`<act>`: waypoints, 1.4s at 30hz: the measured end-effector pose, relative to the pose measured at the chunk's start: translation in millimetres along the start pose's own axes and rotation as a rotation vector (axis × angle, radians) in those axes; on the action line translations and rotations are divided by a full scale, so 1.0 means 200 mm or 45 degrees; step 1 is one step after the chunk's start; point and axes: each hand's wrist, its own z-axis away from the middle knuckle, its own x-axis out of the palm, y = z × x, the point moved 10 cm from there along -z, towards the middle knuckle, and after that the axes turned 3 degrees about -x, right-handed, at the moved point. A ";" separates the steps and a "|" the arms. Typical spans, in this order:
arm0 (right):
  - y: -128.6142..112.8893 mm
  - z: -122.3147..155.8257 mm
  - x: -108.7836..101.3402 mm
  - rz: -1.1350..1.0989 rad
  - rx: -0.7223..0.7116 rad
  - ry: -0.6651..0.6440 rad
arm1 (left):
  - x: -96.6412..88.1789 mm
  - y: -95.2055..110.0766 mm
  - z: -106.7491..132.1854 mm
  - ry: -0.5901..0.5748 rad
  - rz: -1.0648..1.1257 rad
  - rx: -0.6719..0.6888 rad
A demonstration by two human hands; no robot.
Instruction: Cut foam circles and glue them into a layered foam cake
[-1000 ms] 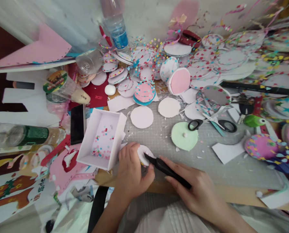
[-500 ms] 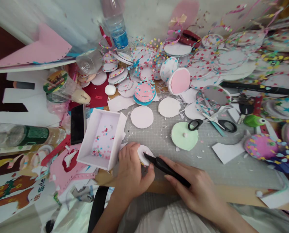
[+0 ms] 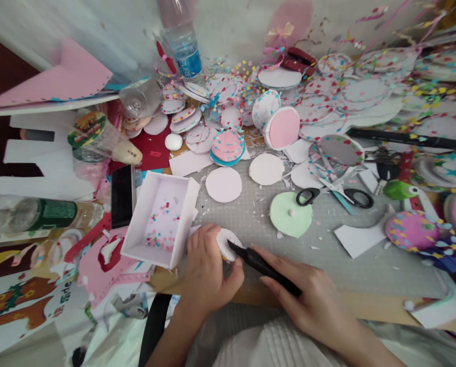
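Note:
My left hand (image 3: pixel 208 270) is closed around the near-left edge of a small white disc (image 3: pixel 228 239), thumb and fingers on either side of it; part of the disc is hidden under the fingers. A black utility knife (image 3: pixel 268 267) is gripped in my right hand (image 3: pixel 308 290), its dark blade tip lying over the disc's face. Just left of my left hand stands a white open box (image 3: pixel 192 204) with small coloured confetti pieces inside. Beyond my hands a white disc (image 3: pixel 224 184), a cream disc (image 3: pixel 267 169) and a pale green disc (image 3: pixel 285 219) lie on the grey cutting mat (image 3: pixel 247 214).
Scissors (image 3: pixel 338 191) with black handles lie partly over the green disc. A phone (image 3: pixel 122 196) is left of the box. Many decorated discs, a water bottle (image 3: pixel 187 56) and a white clay ball (image 3: pixel 173 141) crowd the back. Paper scraps (image 3: pixel 360 237) lie at right.
Almost nothing differs. The view has shifted very slightly; both hands, the knife and the small disc keep nearly the same positions.

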 end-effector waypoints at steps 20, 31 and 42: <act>0.01 0.00 0.01 0.020 0.027 0.000 | 0.00 0.00 0.00 0.004 0.003 0.007; 0.01 0.00 0.00 -0.012 0.010 0.014 | 0.00 0.00 -0.01 0.007 0.003 -0.001; 0.03 -0.01 0.02 -0.042 0.057 -0.028 | 0.00 0.00 0.00 0.004 0.005 0.000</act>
